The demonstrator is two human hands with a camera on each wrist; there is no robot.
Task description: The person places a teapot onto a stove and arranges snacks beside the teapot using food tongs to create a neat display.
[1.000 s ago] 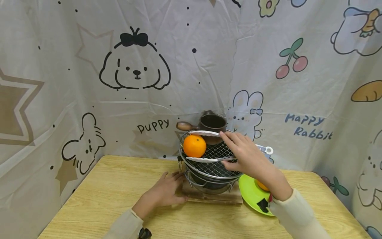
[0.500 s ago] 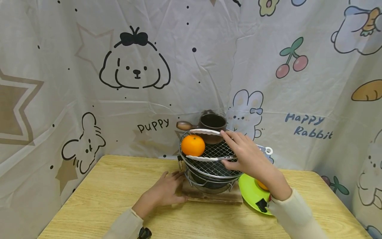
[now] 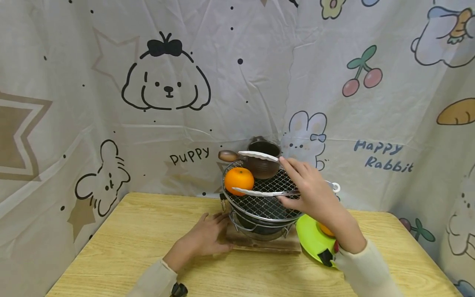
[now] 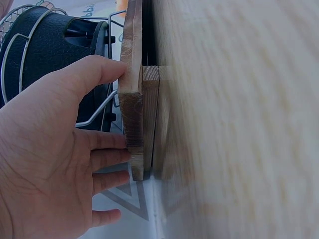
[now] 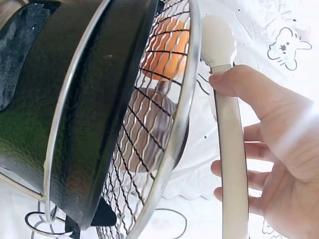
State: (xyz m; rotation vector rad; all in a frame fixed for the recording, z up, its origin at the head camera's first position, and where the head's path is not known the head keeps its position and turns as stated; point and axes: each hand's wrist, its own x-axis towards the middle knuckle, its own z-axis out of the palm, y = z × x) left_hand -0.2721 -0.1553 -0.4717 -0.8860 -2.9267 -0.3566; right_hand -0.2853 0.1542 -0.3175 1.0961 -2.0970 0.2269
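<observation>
My right hand (image 3: 315, 194) holds a pair of white-tipped tongs (image 3: 259, 156), thumb on one arm and fingers along the other. The tongs' arms are spread apart over a round grill (image 3: 272, 208). An orange (image 3: 239, 179) rests at the left of its wire mesh; the nearer tong tip overlaps the fruit's lower part in the head view. In the right wrist view the tongs (image 5: 232, 139) are lifted off the mesh. My left hand (image 3: 205, 237) touches the edge of the wooden board (image 4: 132, 99) under the grill, thumb on its top and fingers extended against its side.
A brown pot (image 3: 261, 170) with a wooden handle stands at the back of the mesh. Right of the grill lies a green plate (image 3: 308, 237) with another orange fruit (image 3: 326, 230) and a black piece (image 3: 326, 257). A printed curtain (image 3: 237, 95) hangs behind the table.
The tongs have risen, spread wider and shifted slightly right with my right hand. The orange moved a little left and now stays on the mesh. My left hand has not moved.
</observation>
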